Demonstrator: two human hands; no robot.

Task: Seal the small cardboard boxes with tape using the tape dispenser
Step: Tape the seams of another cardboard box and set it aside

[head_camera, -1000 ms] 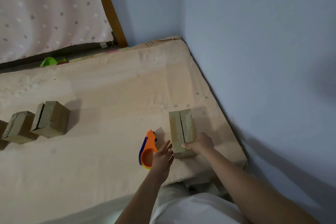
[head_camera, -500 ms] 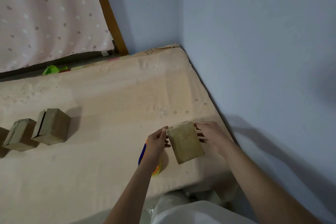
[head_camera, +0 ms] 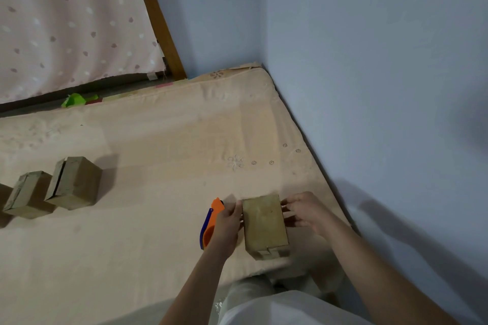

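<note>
Both hands' fingers (head_camera: 290, 212) lie nearly straight against the cardboard box (head_camera: 264, 224).

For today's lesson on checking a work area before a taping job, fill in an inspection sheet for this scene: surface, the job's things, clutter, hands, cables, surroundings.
Surface: beige mattress with faint flower stitching, set into a corner.
Job's things: cardboard box between both hands, plain face up; two more boxes at the left, slits showing; orange and blue tape dispenser lying beside the left hand.
Clutter: green scrap beyond the mattress's far edge.
Hands: left hand against the box's left side; right hand with fingers on its right side.
Cables: nothing seen.
Surroundings: blue walls; dotted pink curtain; wooden post.
</note>
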